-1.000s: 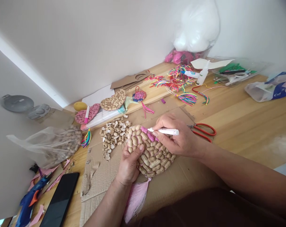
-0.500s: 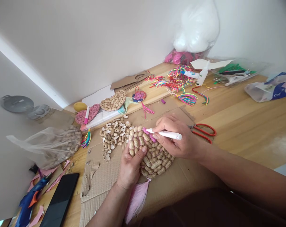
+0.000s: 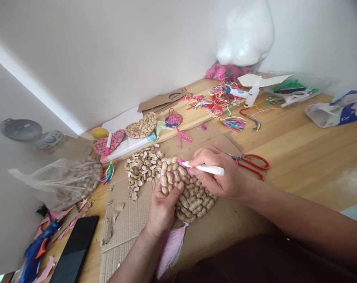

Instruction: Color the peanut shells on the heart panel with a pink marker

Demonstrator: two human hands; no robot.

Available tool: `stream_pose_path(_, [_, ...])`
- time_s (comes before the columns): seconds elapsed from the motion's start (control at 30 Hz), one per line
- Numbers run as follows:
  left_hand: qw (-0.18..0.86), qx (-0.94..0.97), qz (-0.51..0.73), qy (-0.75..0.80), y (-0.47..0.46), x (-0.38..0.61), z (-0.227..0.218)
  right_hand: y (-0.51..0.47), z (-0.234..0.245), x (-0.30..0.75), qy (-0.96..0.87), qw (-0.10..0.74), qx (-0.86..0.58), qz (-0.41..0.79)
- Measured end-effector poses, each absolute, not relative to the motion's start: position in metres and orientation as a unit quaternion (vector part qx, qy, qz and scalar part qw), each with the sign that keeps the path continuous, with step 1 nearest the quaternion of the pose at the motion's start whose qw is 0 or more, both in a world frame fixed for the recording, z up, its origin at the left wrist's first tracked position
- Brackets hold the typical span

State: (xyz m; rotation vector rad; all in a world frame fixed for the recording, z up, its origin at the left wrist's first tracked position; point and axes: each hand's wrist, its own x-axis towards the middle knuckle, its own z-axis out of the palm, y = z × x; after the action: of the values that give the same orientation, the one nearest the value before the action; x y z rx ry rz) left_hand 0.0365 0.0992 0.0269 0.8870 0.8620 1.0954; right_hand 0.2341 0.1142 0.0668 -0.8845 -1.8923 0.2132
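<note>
My left hand (image 3: 165,206) grips the left edge of a round peanut-shell disc (image 3: 193,200), its thumb lying on the shells. A pale pink tassel (image 3: 171,247) hangs from the disc's lower edge. In my right hand (image 3: 218,169) is a white marker (image 3: 208,168), pinched between thumb and fingers. Its tip meets the disc's top edge, where a few shells are coloured purple-pink. The other shells are plain tan. Fingers of my left hand behind the disc are hidden.
Loose peanut shells (image 3: 143,167) lie on the cardboard (image 3: 131,220) left of the disc. Red-handled scissors (image 3: 253,161) are to the right. A black phone (image 3: 74,251) and a blue glue gun (image 3: 38,247) lie at lower left. Colourful threads (image 3: 216,98) and a glue bottle (image 3: 253,92) stand behind.
My right hand and the marker have shifted slightly to the left along the disc's top edge. The scissors show a bit more. My left hand holds still.
</note>
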Motion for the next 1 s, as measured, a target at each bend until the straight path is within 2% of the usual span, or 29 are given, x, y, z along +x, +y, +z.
stream_pose_path(1.0, [0.670, 0.408, 0.490, 0.380, 0.0985, 0.0351, 0.0252, 0.1100, 0.0712, 0.2331, -0.807, 0.451, -0.378, 0.052])
